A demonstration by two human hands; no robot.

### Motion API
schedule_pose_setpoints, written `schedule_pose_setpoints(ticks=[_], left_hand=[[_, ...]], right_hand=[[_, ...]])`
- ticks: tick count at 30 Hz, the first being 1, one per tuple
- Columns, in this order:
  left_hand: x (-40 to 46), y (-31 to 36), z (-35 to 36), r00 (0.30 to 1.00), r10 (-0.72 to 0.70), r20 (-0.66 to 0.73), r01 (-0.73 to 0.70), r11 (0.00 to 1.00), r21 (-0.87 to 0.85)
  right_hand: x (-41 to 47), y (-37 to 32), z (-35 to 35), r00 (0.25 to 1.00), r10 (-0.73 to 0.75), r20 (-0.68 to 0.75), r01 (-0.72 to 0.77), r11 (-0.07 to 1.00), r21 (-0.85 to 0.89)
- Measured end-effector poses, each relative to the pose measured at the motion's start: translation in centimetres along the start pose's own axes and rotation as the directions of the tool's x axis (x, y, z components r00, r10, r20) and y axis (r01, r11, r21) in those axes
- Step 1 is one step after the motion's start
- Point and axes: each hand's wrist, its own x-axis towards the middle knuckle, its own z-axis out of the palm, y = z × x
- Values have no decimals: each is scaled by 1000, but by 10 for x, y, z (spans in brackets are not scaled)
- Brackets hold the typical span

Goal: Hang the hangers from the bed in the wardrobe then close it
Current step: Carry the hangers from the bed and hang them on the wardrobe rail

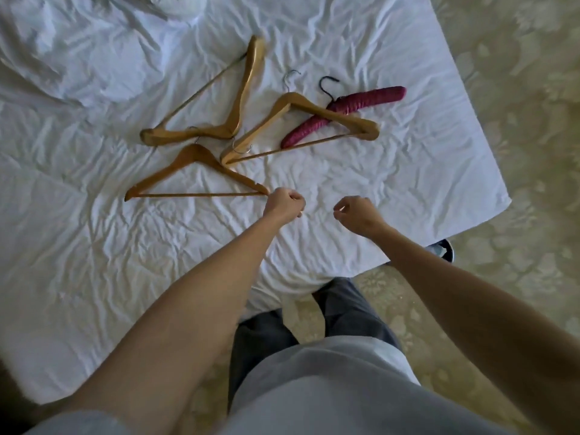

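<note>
Three wooden hangers and one maroon padded hanger (361, 100) lie on the white bed (94, 246). The nearest wooden hanger (197, 150) lies flat with its right tip beside my left hand (284, 204), whose fingers are curled into a fist that holds nothing. A second wooden hanger (354, 124) lies across the maroon one. The third wooden hanger (251, 73) lies further back. My right hand (357, 215) hovers over the sheet to the right, loosely curled and empty. No wardrobe is in view.
A rumpled white duvet (62, 58) is bunched at the bed's far left. Patterned beige carpet (518, 89) surrounds the bed corner. My legs stand at the bed's near edge, and one shoe (442, 249) shows by the bed's right side.
</note>
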Motion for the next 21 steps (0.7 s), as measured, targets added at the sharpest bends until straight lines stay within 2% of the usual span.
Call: schedule_pose_setpoints(ticks=[4, 9, 12, 14, 17, 21], left_hand=[[47, 37, 7, 994, -14, -110, 17, 1000, 23], [100, 96, 6, 961, -8, -276, -3, 999, -39], [140, 130, 1, 909, 51, -414, -55, 999, 2], [167, 146, -6, 856, 97, -508, -56, 994, 95], [206, 151, -25, 840, 118, -529, 46, 957, 287], [251, 135, -44, 884, 16, -467, 157, 931, 329]], right_hand=[[52, -17, -30, 998, -37, -43, 38, 999, 15], [125, -33, -63, 990, -42, -135, 46, 999, 23], [167, -47, -78, 972, -81, -219, 79, 997, -16], [192, -57, -82, 960, -107, -259, 87, 992, -90], [223, -68, -81, 943, -132, -307, 102, 989, -111], [258, -67, -82, 917, -156, -366, 123, 986, -113]])
